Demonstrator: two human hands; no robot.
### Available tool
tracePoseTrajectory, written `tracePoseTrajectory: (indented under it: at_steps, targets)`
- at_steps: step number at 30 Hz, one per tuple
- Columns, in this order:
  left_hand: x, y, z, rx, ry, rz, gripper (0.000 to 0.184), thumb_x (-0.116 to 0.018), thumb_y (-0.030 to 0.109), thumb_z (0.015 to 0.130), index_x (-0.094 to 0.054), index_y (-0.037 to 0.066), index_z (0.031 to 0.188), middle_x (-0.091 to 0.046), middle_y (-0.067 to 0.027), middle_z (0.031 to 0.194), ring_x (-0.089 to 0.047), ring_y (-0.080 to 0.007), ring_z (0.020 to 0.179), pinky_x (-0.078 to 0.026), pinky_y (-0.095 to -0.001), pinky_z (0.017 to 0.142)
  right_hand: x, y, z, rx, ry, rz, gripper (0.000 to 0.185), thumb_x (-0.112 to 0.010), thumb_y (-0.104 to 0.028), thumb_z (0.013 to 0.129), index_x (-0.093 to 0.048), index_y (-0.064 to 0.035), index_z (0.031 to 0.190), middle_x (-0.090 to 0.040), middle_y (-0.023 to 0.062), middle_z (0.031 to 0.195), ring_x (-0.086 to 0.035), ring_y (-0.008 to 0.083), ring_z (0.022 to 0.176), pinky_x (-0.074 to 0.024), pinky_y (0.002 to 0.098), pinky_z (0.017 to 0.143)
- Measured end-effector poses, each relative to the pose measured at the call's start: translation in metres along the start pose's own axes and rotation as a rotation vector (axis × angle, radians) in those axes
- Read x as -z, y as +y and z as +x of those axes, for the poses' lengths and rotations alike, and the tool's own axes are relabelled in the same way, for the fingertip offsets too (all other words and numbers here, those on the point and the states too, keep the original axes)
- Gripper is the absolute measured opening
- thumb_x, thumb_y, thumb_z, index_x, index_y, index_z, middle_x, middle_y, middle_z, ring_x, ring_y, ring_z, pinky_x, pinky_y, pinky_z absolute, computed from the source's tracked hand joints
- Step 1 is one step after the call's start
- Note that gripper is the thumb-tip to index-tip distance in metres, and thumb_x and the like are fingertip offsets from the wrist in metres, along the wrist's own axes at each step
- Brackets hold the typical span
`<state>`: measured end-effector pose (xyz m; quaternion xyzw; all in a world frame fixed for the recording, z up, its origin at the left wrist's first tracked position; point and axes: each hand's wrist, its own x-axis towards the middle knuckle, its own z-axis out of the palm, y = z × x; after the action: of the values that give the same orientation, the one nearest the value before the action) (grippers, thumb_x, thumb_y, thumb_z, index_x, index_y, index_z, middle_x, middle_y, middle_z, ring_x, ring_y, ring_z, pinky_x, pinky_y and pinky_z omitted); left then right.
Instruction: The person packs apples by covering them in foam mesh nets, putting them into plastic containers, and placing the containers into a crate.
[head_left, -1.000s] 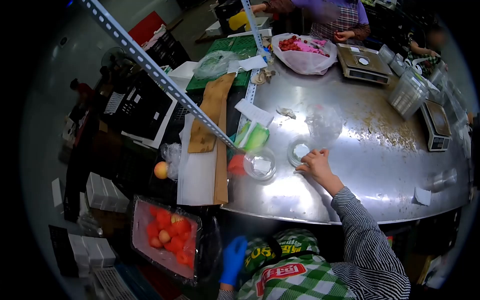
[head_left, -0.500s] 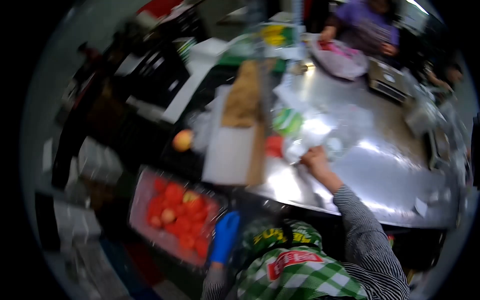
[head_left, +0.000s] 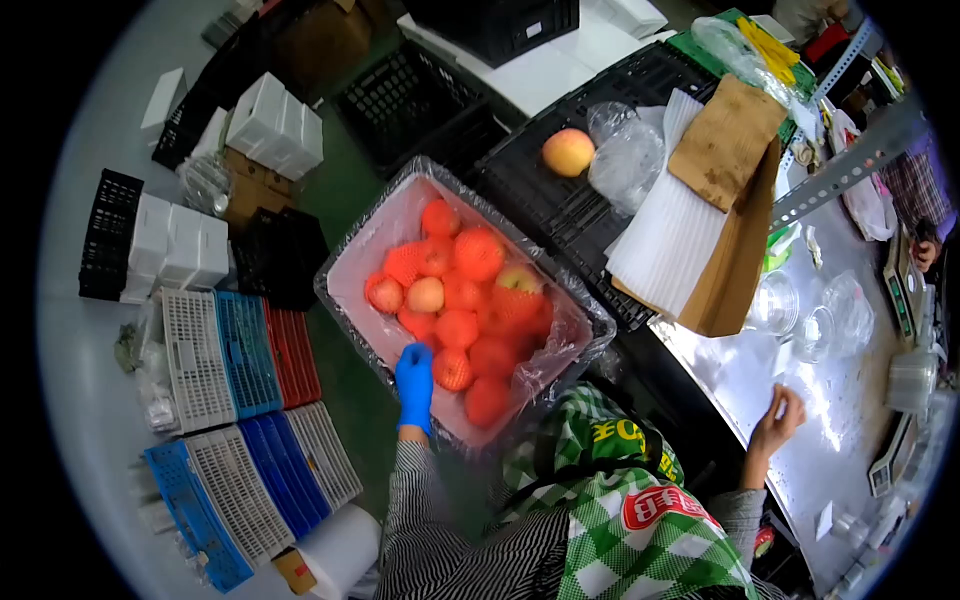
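Note:
My left hand [head_left: 414, 376], in a blue glove, is at the near left side of a plastic-lined box [head_left: 352, 262]. Its fingers look curled; whatever they may grip is hidden. Inside the box lie several round fruits in red foam nets [head_left: 457, 329], with one bare pale fruit [head_left: 425, 294] among them. My right hand [head_left: 780, 418] is bare and hovers over the near edge of the metal table [head_left: 735, 385]. Its fingers are loosely bent and slightly apart, with nothing visible in them. Clear plastic tubs [head_left: 775, 303] stand beyond it.
A loose peach-like fruit [head_left: 568, 152] rests on black crates [head_left: 545, 215] beside a cardboard tray [head_left: 745, 270] of white foam sheets. A perforated metal post [head_left: 838, 172] rises at the table. Coloured crates [head_left: 243, 355] and white foam boxes [head_left: 275, 127] stand left. Another person's hand [head_left: 927, 252] shows far right.
The view has swung left toward the fruit box. My right hand has drawn back from the plastic items to the table's near edge. My left hand is now at the box's left side.

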<state>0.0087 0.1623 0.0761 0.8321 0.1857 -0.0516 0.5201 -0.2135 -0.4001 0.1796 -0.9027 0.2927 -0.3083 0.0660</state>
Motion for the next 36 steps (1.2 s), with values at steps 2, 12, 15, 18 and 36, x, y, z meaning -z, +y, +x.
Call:
tracePoseTrajectory:
  at_steps: [2,12,15,18,36]
  targets:
    - [-0.009,0.019,0.001,-0.055,-0.095,0.376,0.036,-0.064,0.028,0.087,-0.061,-0.005,0.103,-0.067,-0.0169,0.097,-0.064,-0.0291,0.090,-0.051,-0.0360,0.081,-0.011,0.012,-0.034,0.003,-0.125,-0.056,0.006,-0.067,-0.010,0.086,-0.065,-0.0060,0.089,-0.065,0.0058,0.087,-0.057,0.0219,0.084,-0.0367,0.0328,0.086]
    - [-0.069,-0.011,0.043,0.061,-0.125,0.271,0.092,-0.080,0.044,0.071,-0.040,-0.012,0.132,-0.057,-0.0247,0.125,-0.057,-0.0336,0.115,-0.047,-0.0409,0.095,-0.043,0.048,-0.051,-0.090,-0.344,-0.115,0.023,-0.065,-0.025,0.089,-0.062,-0.0080,0.104,-0.062,0.0105,0.116,-0.053,0.0298,0.110,-0.0374,0.0417,0.094]
    - [-0.060,0.044,0.032,0.191,-0.225,0.088,0.086,-0.081,0.042,0.071,-0.045,-0.009,0.130,-0.058,-0.0203,0.125,-0.056,-0.0297,0.116,-0.045,-0.0397,0.098,-0.030,0.029,-0.053,-0.139,-0.337,-0.273,0.037,-0.066,-0.029,0.089,-0.057,-0.0104,0.119,-0.050,0.0122,0.135,-0.044,0.0347,0.123,-0.0346,0.0438,0.101]
    - [-0.050,-0.020,0.078,0.200,-0.461,0.170,0.082,-0.082,0.041,0.069,-0.050,-0.007,0.127,-0.059,-0.0186,0.123,-0.057,-0.0283,0.114,-0.045,-0.0393,0.098,-0.023,0.030,-0.063,-0.141,-0.260,-0.263,0.049,-0.065,-0.028,0.090,-0.049,-0.0066,0.131,-0.044,0.0181,0.140,-0.039,0.0375,0.127,-0.0319,0.0472,0.104]
    - [0.001,0.051,0.058,0.008,-1.055,0.794,0.086,-0.084,0.044,0.060,-0.052,-0.004,0.124,-0.060,-0.0207,0.119,-0.058,-0.0294,0.108,-0.048,-0.0410,0.090,0.019,-0.001,-0.093,-0.231,-0.095,-0.055,0.041,-0.059,-0.011,0.092,-0.047,0.0015,0.129,-0.040,0.0205,0.142,-0.038,0.0355,0.131,-0.0316,0.0447,0.108]
